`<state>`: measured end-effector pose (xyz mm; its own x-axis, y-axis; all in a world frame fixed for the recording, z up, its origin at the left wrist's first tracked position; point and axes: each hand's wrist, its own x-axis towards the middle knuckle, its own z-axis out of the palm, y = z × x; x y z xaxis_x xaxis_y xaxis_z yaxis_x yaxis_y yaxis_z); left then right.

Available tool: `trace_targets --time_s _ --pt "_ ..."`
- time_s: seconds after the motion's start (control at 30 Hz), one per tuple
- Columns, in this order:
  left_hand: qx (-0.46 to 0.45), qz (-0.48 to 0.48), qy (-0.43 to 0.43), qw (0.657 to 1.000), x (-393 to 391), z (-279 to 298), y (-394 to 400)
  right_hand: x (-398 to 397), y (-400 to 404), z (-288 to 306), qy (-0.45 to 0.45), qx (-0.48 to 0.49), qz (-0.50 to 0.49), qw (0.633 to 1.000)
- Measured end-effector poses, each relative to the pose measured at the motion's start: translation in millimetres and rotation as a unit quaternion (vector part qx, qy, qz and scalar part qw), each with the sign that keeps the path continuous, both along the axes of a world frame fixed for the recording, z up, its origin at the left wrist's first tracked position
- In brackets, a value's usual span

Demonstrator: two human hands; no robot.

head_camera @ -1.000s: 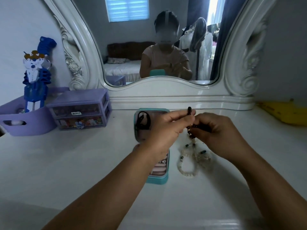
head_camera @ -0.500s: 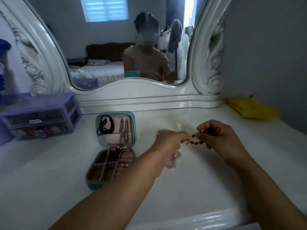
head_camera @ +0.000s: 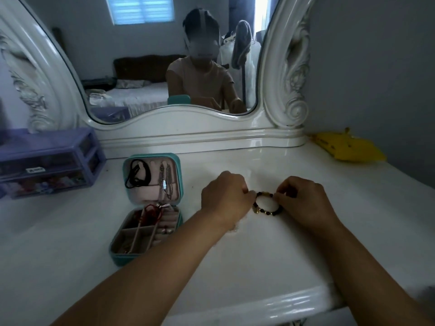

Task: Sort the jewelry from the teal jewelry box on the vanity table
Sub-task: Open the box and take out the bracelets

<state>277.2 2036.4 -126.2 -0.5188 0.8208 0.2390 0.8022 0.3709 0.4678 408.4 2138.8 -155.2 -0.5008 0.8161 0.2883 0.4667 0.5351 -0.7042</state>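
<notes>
Best to lay the dark beaded bracelet point(head_camera: 267, 204) down as a flat round ring, well away from the open teal jewelry box point(head_camera: 150, 203), so the sorted pieces don't tangle. It lies on the white vanity table point(head_camera: 259, 260) between both hands: left hand point(head_camera: 224, 198) pinching its left edge, right hand point(head_camera: 303, 203) pinching its right

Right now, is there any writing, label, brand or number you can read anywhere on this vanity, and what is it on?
White label on the upper drawer of the purple drawer unit: dark marks, too small and blurred to read.
Yellow object at the back right of the vanity table: small dark specks, not readable as text.
Teal jewelry box: no writing visible.
Nothing else in view carries legible text.
</notes>
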Motion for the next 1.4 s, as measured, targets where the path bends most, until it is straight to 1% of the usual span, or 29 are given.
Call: trace_targets --time_s 0.07,0.13,0.2,0.27,0.33,0.4,0.47,0.53,0.63,0.7,0.8,0.9,1.07,1.13,1.17,1.23,1.3,1.4 --pt "0.011 -0.015 0.005 1.0 -5 10 -14 -2 -6 2 0.011 0.005 0.019 1.0" --pt "0.016 -0.024 0.011 1.0 -14 19 -32 -6 -17 7 0.021 -0.003 0.06 0.998" --pt "0.027 -0.025 0.007 0.999 -27 25 -54 -12 -28 14 0.016 -0.004 0.115 0.993" --pt "0.031 -0.025 -0.003 0.999 -39 27 -72 -17 -37 20 0.008 0.019 0.148 0.989" --pt "0.033 -0.005 -0.016 0.999 -53 27 -91 -29 -50 24 0.018 0.03 0.187 0.982" --pt "0.034 0.031 -0.01 0.999 -74 26 -111 -47 -66 27 0.022 0.038 0.222 0.974" --pt "0.02 0.057 0.002 0.998 -93 25 -127 -65 -82 27 0.019 0.054 0.25 0.966" --pt "-0.007 0.064 0.004 0.998 -105 21 -138 -79 -93 27 0.022 0.06 0.278 0.958" --pt "-0.037 0.03 -0.029 0.998 -110 13 -148 -97 -106 24 0.013 0.067 0.317 0.946" --pt "-0.044 -0.02 -0.05 0.998 -109 9 -149 -105 -110 21 0.003 0.07 0.328 0.942" --pt "-0.029 -0.076 -0.069 0.994 -111 6 -147 -112 -112 19 0.001 0.058 0.334 0.941" --pt "-0.034 -0.089 -0.085 0.992 -115 2 -145 -114 -113 18 -0.003 0.058 0.336 0.94" --pt "-0.008 -0.09 -0.094 0.991 -117 -3 -144 -116 -112 14 0.008 0.045 0.325 0.945" --pt "0.027 -0.079 -0.119 0.989 -118 -6 -144 -116 -112 13 0.018 0.03 0.322 0.946" --pt "0.061 -0.063 -0.153 0.984 -119 -4 -145 -116 -112 13 0.023 0.022 0.324 0.946" --pt "0.128 -0.03 -0.225 0.965 -120 4 -147 -116 -112 13 0.037 0.011 0.325 0.945" --pt "0.176 -0.027 -0.282 0.943 -118 17 -148 -116 -113 16 0.061 0.005 0.32 0.945" --pt "0.225 -0.041 -0.313 0.922 -114 38 -149 -117 -118 24 0.121 -0.027 0.31 0.943"
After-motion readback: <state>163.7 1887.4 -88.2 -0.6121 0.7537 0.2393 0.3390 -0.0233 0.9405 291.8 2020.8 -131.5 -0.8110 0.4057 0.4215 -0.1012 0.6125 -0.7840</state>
